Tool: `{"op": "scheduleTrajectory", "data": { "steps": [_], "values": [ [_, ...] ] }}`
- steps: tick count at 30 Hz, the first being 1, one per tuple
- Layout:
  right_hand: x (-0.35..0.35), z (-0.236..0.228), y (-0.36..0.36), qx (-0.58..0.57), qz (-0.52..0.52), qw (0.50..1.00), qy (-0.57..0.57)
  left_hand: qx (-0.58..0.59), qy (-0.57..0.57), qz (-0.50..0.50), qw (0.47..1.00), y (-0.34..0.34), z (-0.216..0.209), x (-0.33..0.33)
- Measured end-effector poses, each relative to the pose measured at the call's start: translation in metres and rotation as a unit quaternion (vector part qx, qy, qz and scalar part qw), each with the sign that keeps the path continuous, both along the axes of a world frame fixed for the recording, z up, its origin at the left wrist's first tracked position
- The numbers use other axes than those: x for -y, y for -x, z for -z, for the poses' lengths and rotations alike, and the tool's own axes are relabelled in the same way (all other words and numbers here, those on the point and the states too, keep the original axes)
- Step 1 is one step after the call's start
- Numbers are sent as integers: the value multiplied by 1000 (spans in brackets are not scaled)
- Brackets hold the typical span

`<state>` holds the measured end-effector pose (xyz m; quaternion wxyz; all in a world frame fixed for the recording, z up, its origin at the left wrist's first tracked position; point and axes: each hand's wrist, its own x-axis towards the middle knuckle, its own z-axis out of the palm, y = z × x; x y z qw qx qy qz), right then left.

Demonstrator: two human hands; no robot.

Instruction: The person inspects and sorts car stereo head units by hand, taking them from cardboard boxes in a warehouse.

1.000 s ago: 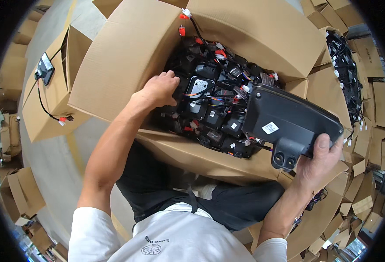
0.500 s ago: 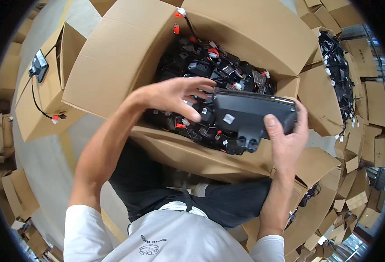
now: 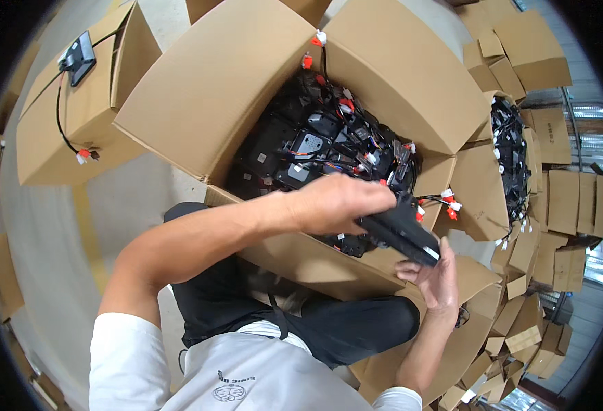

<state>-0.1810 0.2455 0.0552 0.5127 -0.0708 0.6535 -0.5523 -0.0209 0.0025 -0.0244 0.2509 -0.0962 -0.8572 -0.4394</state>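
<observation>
A black plastic display unit (image 3: 404, 233) is tilted between my two hands over the near right side of an open cardboard box (image 3: 329, 257). My left hand (image 3: 339, 202) is closed over its upper left end, palm down, and hides part of it. At the lower right end, my right hand (image 3: 435, 277) has its thumb and fingers around the edge. Inside the box lies a pile of similar black units (image 3: 301, 147) with tangled wires. Some cables with red and white connectors (image 3: 448, 198) hang beyond the held unit.
On the left, another carton (image 3: 62, 137) carries a black unit (image 3: 80, 60) with a dangling cable. At the right stands a box of black wired parts (image 3: 510, 157), with several cartons (image 3: 565, 198) stacked behind. My knees are against the near side of the box.
My left hand, spread beside the unit before, has closed on it. The unit has turned and come lower and nearer, its right end dipping. My view has shifted.
</observation>
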Motion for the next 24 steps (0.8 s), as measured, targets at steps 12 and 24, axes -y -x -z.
{"op": "scheduleTrajectory", "data": {
  "steps": [12, 24],
  "values": [
    [-25, -37, 20, -93, 55, 993, -36, 381, 385, -150, 827, -32, 100, 88],
    [41, -20, 24, -164, -106, 979, -65, 455, 431, -148, 765, -40, 125, 114]
  ]
}}
